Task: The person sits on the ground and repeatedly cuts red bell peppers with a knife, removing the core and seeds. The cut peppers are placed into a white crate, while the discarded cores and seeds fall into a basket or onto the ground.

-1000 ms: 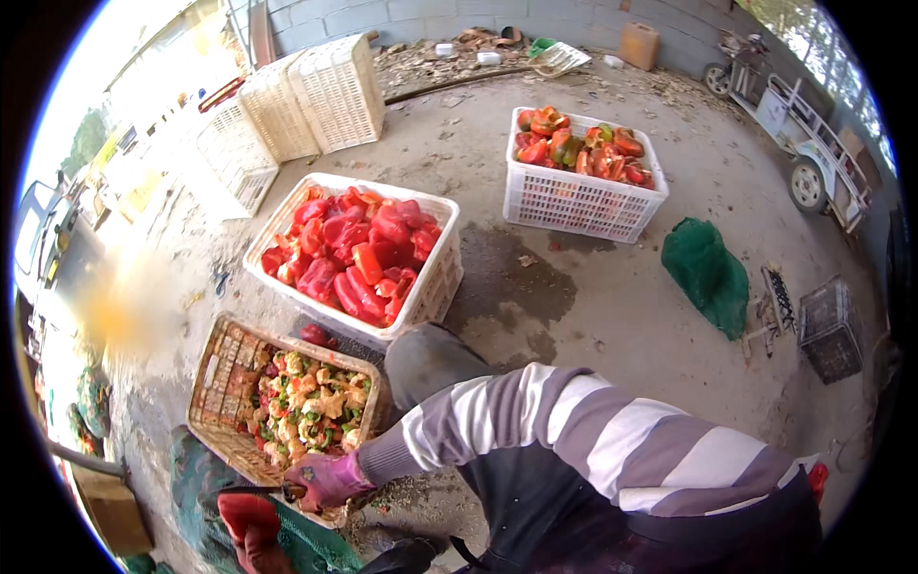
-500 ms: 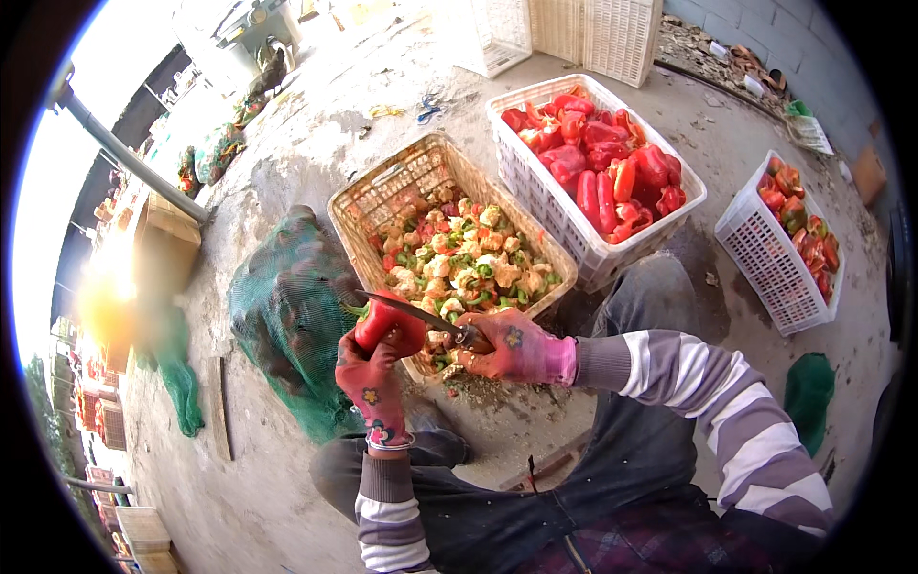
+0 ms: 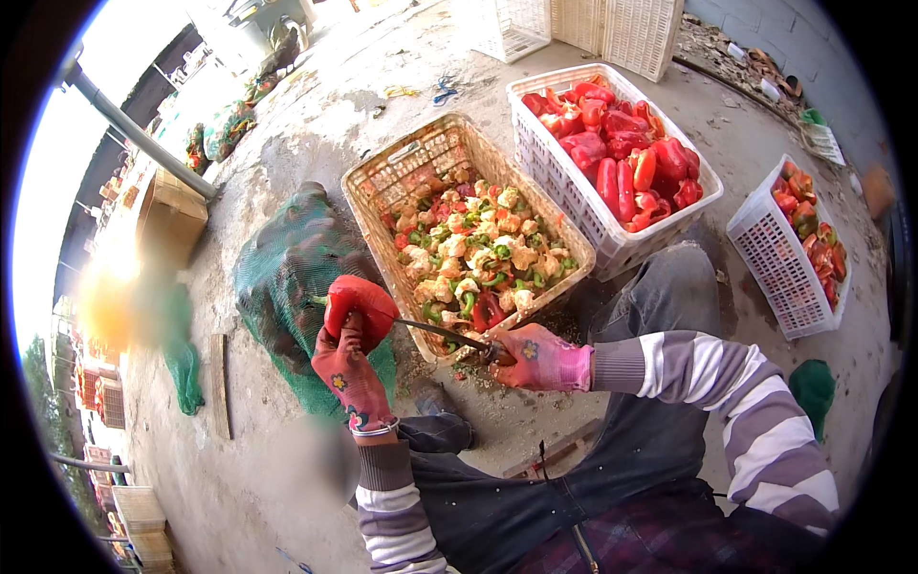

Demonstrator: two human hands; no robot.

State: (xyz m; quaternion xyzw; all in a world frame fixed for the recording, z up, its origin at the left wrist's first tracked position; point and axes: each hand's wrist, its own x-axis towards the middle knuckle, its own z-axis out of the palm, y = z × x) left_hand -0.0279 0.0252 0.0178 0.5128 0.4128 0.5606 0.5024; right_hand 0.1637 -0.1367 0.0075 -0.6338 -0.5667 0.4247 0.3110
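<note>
Smoothly round pepper (image 3: 367, 302); slender knife (image 3: 442, 332)

Two hands (image 3: 543, 360), one knife (image 3: 442, 332) — three filled crates (image 3: 380, 182) nearby.

crate (image 3: 421, 153) of cores (image 3: 488, 239) between mesh sack (image 3: 282, 253) and pepper crate (image 3: 547, 158)

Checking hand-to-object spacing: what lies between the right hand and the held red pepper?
In the head view, a knife stretches from the right hand to the red pepper.
</note>
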